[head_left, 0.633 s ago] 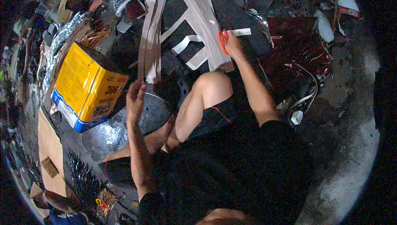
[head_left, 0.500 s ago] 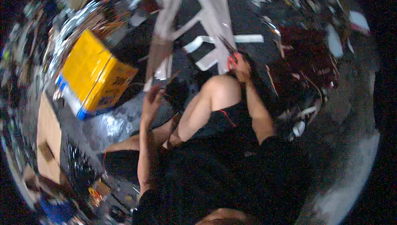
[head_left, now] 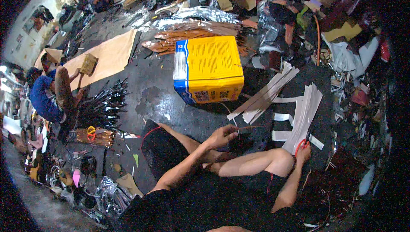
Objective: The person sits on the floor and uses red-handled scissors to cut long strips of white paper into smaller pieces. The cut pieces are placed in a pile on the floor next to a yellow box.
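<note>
My left hand (head_left: pixel 221 137) is closed, thumb and fingers pinched around a thin strand (head_left: pixel 251 127) that sticks out to the right. A thin pale cord curves past the fingertips. Beside my raised knee, my right hand (head_left: pixel 303 153) grips a pair of scissors (head_left: pixel 302 143) with red handles, their dark blades pointing away from me. The scissors lie against a fan of long pale strips (head_left: pixel 305 108). Another bundle of pale strips (head_left: pixel 267 95) lies to its left, with short white pieces (head_left: pixel 282 135) between the strips and my knee.
A yellow and blue carton (head_left: pixel 213 67) stands beyond my left hand. Behind it lie brown strips (head_left: pixel 192 37). At left, a person in blue (head_left: pixel 46 97) crouches with a block on a tan sheet (head_left: pixel 113 52), near dark strips (head_left: pixel 104 104). Scraps (head_left: pixel 350 91) litter the right side.
The view has swung left, bringing the carton toward the middle and the crouching person into clear sight. My left hand still pinches the strand, and my right still holds the scissors.
</note>
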Motion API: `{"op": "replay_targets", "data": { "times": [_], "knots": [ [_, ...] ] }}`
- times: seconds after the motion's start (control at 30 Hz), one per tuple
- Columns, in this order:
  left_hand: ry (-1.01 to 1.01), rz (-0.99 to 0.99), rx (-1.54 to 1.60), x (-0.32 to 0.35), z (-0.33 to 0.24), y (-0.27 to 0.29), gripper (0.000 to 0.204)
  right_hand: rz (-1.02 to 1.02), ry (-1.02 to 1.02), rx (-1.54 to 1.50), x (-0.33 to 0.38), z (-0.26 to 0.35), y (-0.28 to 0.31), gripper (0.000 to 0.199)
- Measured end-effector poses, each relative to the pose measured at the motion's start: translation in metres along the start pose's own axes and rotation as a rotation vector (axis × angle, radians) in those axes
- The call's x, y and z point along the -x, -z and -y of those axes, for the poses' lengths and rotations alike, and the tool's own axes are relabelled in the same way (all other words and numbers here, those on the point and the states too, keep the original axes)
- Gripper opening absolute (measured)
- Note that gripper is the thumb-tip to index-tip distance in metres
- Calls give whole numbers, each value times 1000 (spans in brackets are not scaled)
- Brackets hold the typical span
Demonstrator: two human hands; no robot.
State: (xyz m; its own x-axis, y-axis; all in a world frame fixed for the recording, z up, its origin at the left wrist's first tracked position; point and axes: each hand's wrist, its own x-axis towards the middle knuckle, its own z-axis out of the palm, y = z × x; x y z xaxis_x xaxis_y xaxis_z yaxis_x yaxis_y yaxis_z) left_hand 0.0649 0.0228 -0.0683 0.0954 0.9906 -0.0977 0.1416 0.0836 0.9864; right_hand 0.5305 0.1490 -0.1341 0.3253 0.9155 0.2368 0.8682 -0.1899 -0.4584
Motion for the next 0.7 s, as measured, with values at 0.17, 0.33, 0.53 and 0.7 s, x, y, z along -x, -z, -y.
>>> {"op": "replay_targets", "data": {
  "times": [0.17, 0.33, 0.53, 0.7],
  "knots": [
    [-13, 17, 136, -10, 12, -4, 31, 470, -379, -768, -74, 13, 27, 18],
    [-62, 18, 192, -2, 2, 2, 32, 573, 40, -1250, -160, 228, 81, 22],
    [-130, -63, 78, 5, -22, 15, 33, 445, 331, -1487, -186, 434, 152, 31],
    [-161, -140, 144, 23, -29, 38, 33, 221, 521, -1464, -40, 486, 76, 38]
  ]
}}
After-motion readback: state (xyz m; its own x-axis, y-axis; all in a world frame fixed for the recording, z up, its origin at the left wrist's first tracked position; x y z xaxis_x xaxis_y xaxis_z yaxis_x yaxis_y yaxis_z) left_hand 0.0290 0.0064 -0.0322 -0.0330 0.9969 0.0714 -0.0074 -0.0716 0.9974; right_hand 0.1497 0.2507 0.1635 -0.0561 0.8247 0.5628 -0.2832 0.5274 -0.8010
